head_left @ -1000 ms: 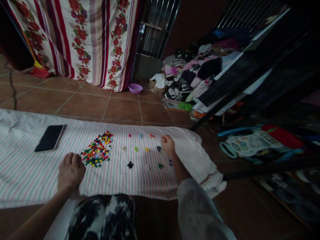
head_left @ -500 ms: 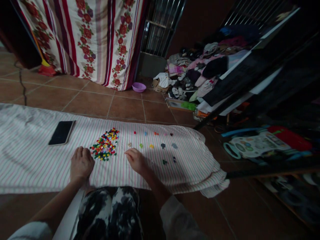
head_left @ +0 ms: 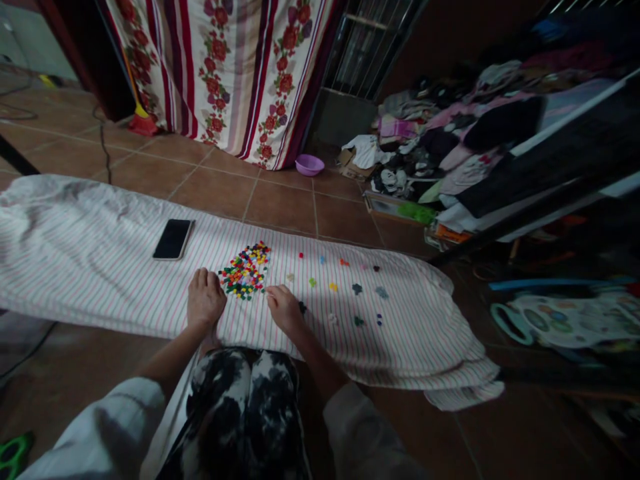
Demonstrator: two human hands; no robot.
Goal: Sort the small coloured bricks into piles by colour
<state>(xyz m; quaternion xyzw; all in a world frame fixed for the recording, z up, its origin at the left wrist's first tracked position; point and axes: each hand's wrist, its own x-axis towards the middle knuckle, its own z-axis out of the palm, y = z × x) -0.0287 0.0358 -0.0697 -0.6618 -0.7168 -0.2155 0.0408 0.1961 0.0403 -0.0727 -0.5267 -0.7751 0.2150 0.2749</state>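
Observation:
My left hand rests on a striped cloth, its fingertips at the lower left edge of a dense pile of small multicoloured plastic pieces. My right hand lies just below the pile's right side, fingers curled and pointing left. A small dark piece sits against its fingertips. Whether those fingers pinch anything is hidden. To the right, separate small pieces lie spaced in loose rows, among them a dark teal piece. A black smartphone lies beyond my left hand.
My knees in black-and-white patterned trousers are just below the cloth. Tiled floor surrounds it. A floral curtain, a purple basin, a heap of clothes and a toy panel stand beyond it.
My right hand has moved left from the far pieces to beside the pile. My left hand has moved closer to the pile. The whole view has shifted slightly.

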